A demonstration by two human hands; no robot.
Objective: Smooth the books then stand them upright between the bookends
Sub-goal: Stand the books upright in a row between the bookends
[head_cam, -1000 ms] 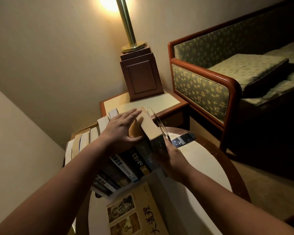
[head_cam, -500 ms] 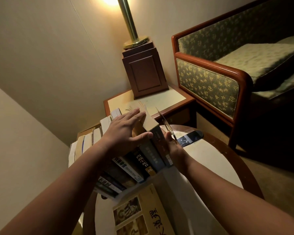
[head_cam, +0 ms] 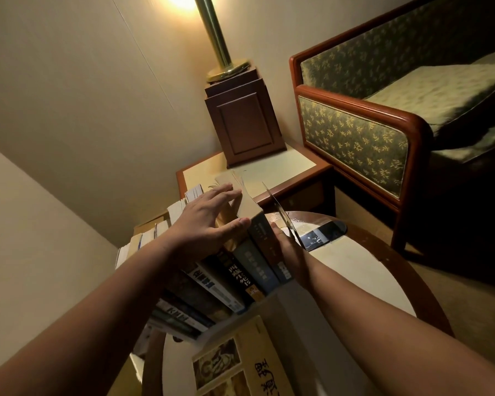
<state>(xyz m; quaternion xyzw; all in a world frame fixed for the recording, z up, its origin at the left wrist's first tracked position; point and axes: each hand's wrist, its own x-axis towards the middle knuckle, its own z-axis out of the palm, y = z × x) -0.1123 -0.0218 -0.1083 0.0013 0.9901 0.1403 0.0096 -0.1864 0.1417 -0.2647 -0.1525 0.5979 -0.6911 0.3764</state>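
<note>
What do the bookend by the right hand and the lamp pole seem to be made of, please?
The bookend looks like clear acrylic or glass: the table shows through it and its edge glints. The lamp pole looks like polished brass, being yellow and shiny; it may be only plated.

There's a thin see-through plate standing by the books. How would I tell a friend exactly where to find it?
Start at the round table in front of the armchair. A row of books stands on it, and the clear bookend rises just beyond the row's right end, next to the right hand. Unlike the opaque books, it is one thin transparent sheet.
</note>
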